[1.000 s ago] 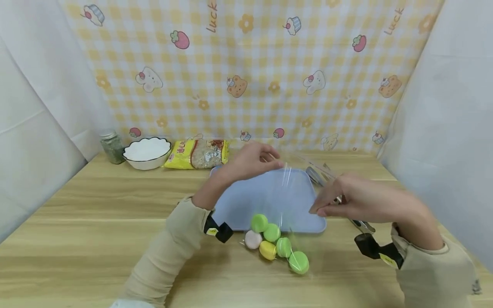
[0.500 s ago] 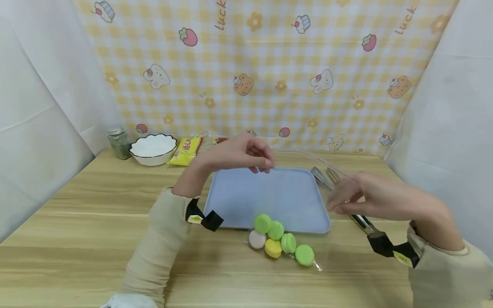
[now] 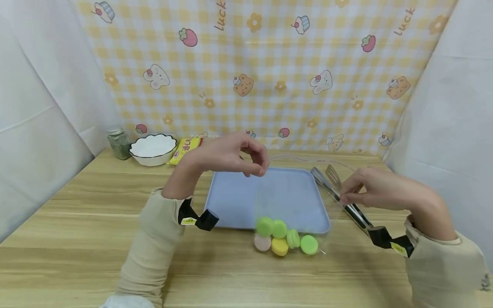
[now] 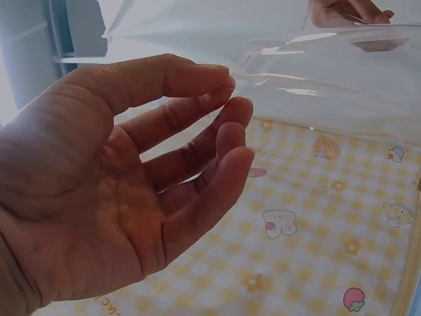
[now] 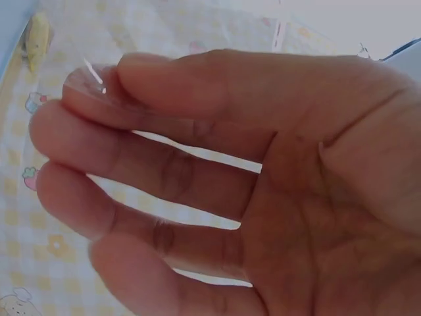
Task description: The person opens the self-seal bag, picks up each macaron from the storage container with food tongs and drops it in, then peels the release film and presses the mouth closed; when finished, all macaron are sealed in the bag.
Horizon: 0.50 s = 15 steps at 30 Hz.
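A clear plastic bag (image 3: 294, 201) hangs stretched between my two hands, its upper edge showing as a thin curved line. In its bottom lie several green macarons (image 3: 309, 244), a yellow macaron (image 3: 280, 247) and a pale pink macaron (image 3: 262, 242). My left hand (image 3: 231, 156), above the tray's back left part, pinches one upper corner between thumb and fingertips. Over on the right, my right hand (image 3: 389, 188) pinches the other side. Clear film (image 4: 309, 92) runs from the fingertips in the left wrist view. In the right wrist view, thumb and forefinger (image 5: 92, 108) meet on the film.
Behind the bag lies a light blue tray (image 3: 231, 201). Metal tongs (image 3: 325, 183) and a slotted turner (image 3: 333, 176) lie right of it. At the back left stand a jar of dried green herbs (image 3: 119, 143), a scalloped white bowl (image 3: 153, 159) and a yellow food packet (image 3: 185, 149).
My hands have moved apart, the left leftward and the right rightward, spreading the bag wider. The macarons have shifted slightly and now lie in a more level cluster.
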### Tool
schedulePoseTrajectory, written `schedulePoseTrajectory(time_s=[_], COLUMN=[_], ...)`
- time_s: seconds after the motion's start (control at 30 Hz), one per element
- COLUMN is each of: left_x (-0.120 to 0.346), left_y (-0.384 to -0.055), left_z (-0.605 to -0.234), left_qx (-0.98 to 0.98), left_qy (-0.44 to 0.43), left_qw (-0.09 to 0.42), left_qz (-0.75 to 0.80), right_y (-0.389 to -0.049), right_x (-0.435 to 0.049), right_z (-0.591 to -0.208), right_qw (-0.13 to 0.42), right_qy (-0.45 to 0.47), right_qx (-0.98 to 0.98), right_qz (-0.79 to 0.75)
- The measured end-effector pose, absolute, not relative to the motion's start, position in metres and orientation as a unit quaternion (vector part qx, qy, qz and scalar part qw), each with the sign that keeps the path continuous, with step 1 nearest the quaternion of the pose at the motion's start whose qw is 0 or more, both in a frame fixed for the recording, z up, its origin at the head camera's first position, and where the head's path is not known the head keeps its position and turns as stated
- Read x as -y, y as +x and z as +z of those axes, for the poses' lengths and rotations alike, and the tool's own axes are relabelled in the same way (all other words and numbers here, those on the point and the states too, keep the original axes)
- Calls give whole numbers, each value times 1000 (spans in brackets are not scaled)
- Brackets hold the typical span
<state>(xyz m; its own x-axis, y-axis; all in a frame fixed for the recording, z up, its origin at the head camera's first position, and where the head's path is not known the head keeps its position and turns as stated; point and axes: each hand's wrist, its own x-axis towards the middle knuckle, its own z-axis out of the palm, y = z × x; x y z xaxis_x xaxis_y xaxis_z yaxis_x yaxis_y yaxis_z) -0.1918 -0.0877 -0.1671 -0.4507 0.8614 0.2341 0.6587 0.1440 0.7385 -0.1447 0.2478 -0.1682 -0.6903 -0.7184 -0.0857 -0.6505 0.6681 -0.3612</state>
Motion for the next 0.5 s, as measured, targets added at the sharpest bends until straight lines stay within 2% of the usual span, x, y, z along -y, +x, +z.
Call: schedulePoseTrajectory(time_s=[0.1, 0.23, 0.4, 0.5], left_x=[83, 77, 73, 72], left_y=[-194, -195, -195, -195], left_z=[-170, -173, -175, -176], left_qx=[-732, -709, -694, -696], left_qy=[510, 507, 501, 493], left_qw=[142, 174, 180, 177], left_qz=[430, 459, 485, 491], right_y=[-143, -142, -137, -128], right_x=[-250, -254, -255, -252], right_z=[-167, -168, -164, -159], right_qw=[128, 127, 85, 24], right_qy=[-343, -345, -327, -272], right_qx=[-917, -917, -932, -955], right_qz=[-159, -158, -134, -113])
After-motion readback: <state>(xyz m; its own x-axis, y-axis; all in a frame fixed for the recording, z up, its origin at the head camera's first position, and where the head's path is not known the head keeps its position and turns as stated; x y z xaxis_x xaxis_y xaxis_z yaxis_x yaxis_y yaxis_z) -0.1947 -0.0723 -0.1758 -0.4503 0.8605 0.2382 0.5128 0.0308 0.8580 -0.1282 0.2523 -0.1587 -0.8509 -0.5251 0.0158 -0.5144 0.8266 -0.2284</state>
